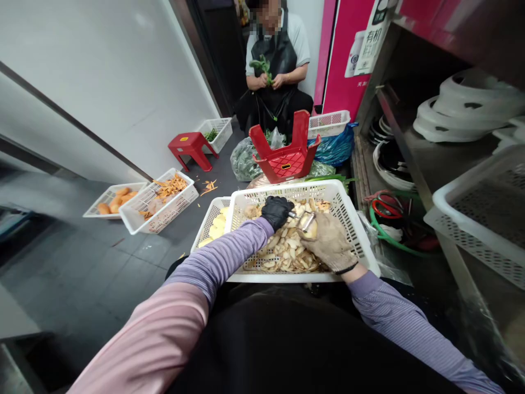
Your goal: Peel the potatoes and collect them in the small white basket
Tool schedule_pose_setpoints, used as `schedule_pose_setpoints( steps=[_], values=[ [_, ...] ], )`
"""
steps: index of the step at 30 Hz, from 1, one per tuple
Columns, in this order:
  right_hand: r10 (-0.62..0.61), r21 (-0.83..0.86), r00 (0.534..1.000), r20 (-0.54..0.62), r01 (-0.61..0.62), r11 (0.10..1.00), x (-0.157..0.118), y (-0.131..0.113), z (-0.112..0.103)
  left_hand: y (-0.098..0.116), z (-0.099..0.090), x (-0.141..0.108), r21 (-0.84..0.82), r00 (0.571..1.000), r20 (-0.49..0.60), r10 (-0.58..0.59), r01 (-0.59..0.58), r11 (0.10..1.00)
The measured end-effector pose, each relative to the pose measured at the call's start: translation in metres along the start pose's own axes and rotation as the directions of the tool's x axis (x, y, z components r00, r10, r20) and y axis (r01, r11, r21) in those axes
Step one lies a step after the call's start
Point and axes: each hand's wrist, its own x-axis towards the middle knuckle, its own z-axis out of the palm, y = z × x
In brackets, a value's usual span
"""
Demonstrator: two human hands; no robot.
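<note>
My left hand, in a black glove, is closed round the handle of a metal peeler. The peeler's head lies against a partly peeled potato. Wrapped round that potato is my right hand, in a pale, soiled work glove. Both hands are over a white perforated basket in front of my lap. Potato peelings are heaped in it, and some unpeeled potatoes show near its far left side. Peeled yellow potatoes lie in another white basket just to the left, partly covered by the first.
A co-worker sits ahead holding green leaves. An upturned red stool and plastic bags stand between us. On the left are a red stool and baskets of carrot peelings and carrots. A metal shelf runs along the right.
</note>
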Motion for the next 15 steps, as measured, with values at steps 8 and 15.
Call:
schedule_pose_setpoints(
  steps=[8,15],
  values=[
    [0.171,0.106,0.984,0.047,-0.175,0.979,0.006,0.002,0.001,-0.003,0.0,-0.013,0.036,0.998,-0.045,-0.032,0.033,0.999],
    [0.127,0.207,0.992,0.012,-0.127,0.97,0.003,0.006,0.005,-0.007,0.002,-0.017,0.048,0.997,0.0,-0.081,0.081,0.996]
  ],
)
